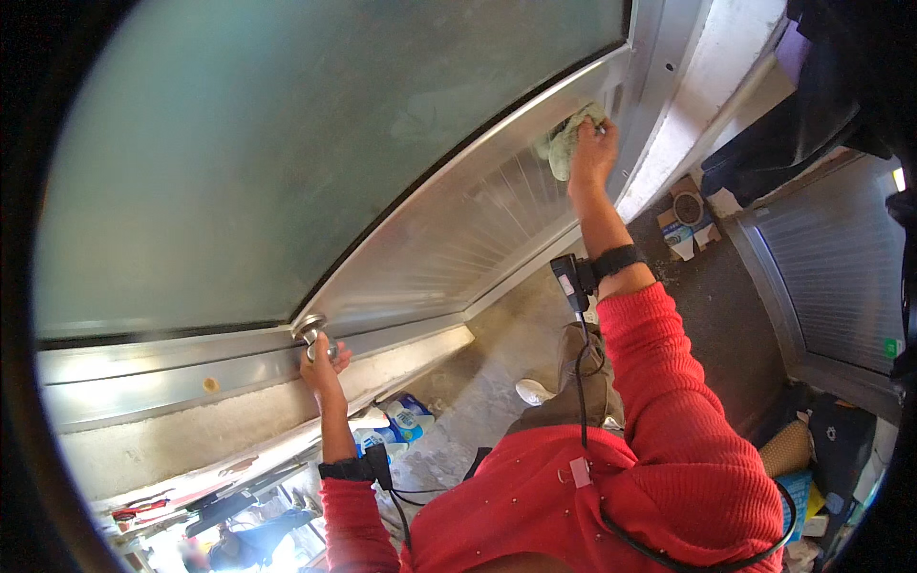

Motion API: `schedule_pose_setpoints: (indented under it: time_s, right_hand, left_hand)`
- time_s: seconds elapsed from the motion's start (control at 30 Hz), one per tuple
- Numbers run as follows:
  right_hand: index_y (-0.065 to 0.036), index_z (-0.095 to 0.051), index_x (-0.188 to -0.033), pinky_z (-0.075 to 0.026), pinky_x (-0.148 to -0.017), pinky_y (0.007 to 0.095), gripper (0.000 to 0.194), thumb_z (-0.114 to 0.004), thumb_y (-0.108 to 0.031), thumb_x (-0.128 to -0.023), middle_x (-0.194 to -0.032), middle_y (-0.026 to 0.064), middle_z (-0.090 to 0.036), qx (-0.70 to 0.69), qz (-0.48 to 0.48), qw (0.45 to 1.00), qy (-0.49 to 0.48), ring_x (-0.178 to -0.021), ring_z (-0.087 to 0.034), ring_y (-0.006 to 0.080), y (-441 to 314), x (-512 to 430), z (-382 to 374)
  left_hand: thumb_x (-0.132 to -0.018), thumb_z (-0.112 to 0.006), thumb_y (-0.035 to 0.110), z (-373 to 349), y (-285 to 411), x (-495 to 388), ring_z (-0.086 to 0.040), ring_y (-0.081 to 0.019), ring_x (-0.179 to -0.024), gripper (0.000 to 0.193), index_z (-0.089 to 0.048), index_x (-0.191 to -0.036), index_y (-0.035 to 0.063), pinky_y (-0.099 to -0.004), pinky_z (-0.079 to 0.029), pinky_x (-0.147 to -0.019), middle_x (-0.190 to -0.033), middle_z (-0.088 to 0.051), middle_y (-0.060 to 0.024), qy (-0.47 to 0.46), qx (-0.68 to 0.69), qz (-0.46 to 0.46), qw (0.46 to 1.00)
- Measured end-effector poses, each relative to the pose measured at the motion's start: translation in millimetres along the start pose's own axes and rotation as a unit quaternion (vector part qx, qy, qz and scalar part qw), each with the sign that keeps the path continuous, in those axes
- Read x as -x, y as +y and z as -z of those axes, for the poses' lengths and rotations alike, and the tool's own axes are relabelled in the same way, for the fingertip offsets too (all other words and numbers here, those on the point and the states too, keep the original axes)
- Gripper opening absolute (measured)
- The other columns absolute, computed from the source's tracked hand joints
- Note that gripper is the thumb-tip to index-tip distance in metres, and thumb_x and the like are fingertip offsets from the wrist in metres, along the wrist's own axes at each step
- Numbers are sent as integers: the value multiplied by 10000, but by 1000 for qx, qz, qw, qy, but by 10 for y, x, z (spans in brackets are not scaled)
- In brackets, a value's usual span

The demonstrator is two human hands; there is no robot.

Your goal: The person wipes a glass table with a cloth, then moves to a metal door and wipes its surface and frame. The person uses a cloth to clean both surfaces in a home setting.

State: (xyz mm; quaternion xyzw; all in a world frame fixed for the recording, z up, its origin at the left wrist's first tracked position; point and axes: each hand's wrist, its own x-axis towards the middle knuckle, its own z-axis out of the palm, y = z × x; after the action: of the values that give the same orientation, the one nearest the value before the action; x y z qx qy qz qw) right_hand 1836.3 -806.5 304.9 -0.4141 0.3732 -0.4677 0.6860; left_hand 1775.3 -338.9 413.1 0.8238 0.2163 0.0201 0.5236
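My right hand presses a pale green cloth against the metal frame near the hinge-side edge of a door with a ribbed metal lower panel. Above that panel is a large frosted glass pane. My left hand is closed around the round metal door knob at the door's other edge. Black straps with small devices sit on both of my forearms, with cables running from them.
Blue and white plastic packs lie on the floor by the wall at lower left. A cardboard box stands on the floor at right, near a second ribbed door. Dark clothing hangs at upper right. Bags and other goods are piled at lower right.
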Motion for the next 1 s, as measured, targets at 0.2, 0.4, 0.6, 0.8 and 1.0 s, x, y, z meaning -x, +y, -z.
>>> schedule_pose_setpoints:
  time_s: [0.2, 0.4, 0.6, 0.8, 1.0]
  right_hand:
    - [-6, -494, -1120, -436, -730, 320, 320, -575, -157, -850, -991, 108, -569, 39, -67, 996, 49, -830, -542, 203, 293, -411, 199]
    - [-18, -515, -1123, -444, -724, 329, 321, -577, -133, -830, -985, 109, -568, 19, -118, 992, 43, -832, -554, 214, 319, -437, 290]
    - [-10, -527, -1119, -422, -805, 337, 321, -577, -149, -834, -1028, 122, -571, 118, 104, 987, -13, -919, -551, 241, -124, -361, 139]
    - [0, -521, -1133, -406, -840, 348, 326, -569, -152, -848, -1041, 137, -568, 190, 145, 971, 1, -966, -540, 269, -152, -340, 133]
    - [10, -471, -1154, -417, -805, 340, 337, -547, -112, -849, -996, 111, -562, 78, -52, 995, 42, -925, -531, 240, 400, -379, 260]
  left_hand:
    - [-841, -594, 340, -2, -20, 12, -656, -273, -612, 436, -491, -1073, -15, -303, -551, -514, -828, -637, -204, 7, 21, -8, 1000]
    - [-844, -592, 338, 25, -64, -25, -654, -274, -606, 435, -488, -1071, -18, -306, -555, -515, -827, -636, -205, 9, 21, -5, 1000]
    - [-843, -594, 332, 28, -119, -53, -643, -261, -586, 417, -498, -1054, -14, -313, -553, -515, -810, -634, -191, 19, 27, -19, 999]
    - [-836, -599, 337, 30, -97, -39, -643, -257, -603, 431, -503, -1065, -15, -325, -554, -544, -828, -629, -189, 11, 24, -18, 1000]
    - [-842, -584, 349, 24, -109, -29, -646, -255, -624, 438, -501, -1072, -15, -322, -554, -554, -836, -627, -189, 10, 27, -28, 999]
